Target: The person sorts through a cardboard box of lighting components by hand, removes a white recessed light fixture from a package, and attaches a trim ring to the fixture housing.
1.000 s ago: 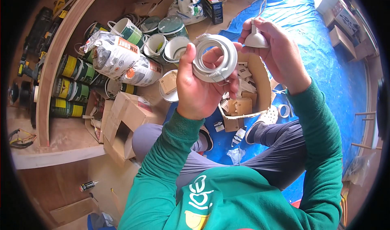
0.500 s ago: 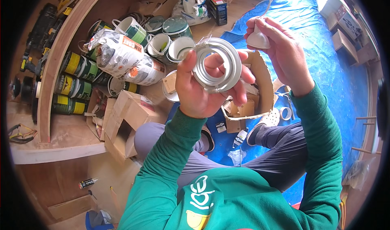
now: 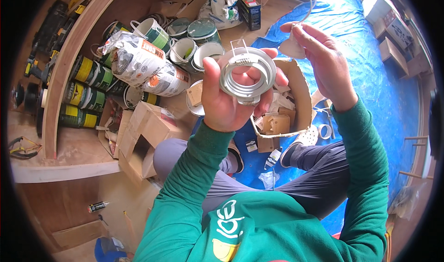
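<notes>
My left hand [image 3: 218,107] holds up a white downlight ring [image 3: 244,91], its fingers spread behind it and the thumb at its left edge. Metal springs show on the ring, and a thin wire clip sticks up from its top. To the right, my right hand [image 3: 327,63] pinches the narrow end of a white cone-shaped lamp piece [image 3: 291,48] between thumb and fingers. A white cable [image 3: 313,3] arches upward from that piece. The two parts are apart, with the ring a little lower and to the left.
Below the ring stands an open cardboard box [image 3: 303,95] with small cartons inside. Buckets [image 3: 202,30] and filled sacks [image 3: 136,61] crowd the left, beside another open carton [image 3: 150,132]. Blue sheeting [image 3: 370,104] covers the floor, with a tape roll [image 3: 325,131] on it.
My left hand has tilted and turned the ring, so its springs and wire clip now face differently. The right hand with the lamp piece has shifted only slightly.
</notes>
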Demonstrator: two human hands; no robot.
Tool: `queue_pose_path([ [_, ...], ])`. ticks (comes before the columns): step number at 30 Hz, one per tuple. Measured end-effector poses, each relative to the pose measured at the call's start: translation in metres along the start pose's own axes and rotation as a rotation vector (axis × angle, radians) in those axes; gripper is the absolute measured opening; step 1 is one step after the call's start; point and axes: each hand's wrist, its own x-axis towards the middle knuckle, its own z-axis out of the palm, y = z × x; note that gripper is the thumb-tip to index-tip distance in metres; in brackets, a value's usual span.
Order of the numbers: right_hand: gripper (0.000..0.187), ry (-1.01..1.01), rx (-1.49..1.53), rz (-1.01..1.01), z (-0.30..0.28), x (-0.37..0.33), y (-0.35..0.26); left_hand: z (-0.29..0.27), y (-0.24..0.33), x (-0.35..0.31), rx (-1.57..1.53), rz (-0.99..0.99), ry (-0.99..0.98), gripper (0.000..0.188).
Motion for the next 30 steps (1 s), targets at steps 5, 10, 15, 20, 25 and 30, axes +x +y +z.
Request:
queue_pose_path([
  [5,0.034,-0.002,0.06,-0.002,0.001,0.0,0.0,0.004,0.0,-0.001,0.123,-0.023,0.064,0.114],
  [10,0.033,-0.022,0.196,0.025,0.001,0.0,0.001,0.007,0.003,-0.001,0.185,0.013,0.14,0.111],
  [15,0.035,-0.041,0.402,0.094,-0.004,0.001,-0.001,0.006,0.002,0.002,0.174,0.018,0.215,0.103],
  [20,0.035,-0.119,0.53,0.164,-0.006,0.001,0.001,0.002,-0.001,0.002,0.216,-0.001,0.284,0.097],
  [25,0.033,-0.117,0.448,0.178,0.004,-0.003,-0.006,0.002,0.001,0.002,0.227,-0.004,0.282,0.092],
  [30,0.032,-0.165,0.298,0.056,0.01,-0.006,-0.006,0.0,0.001,0.002,0.194,-0.004,0.246,0.086],
])
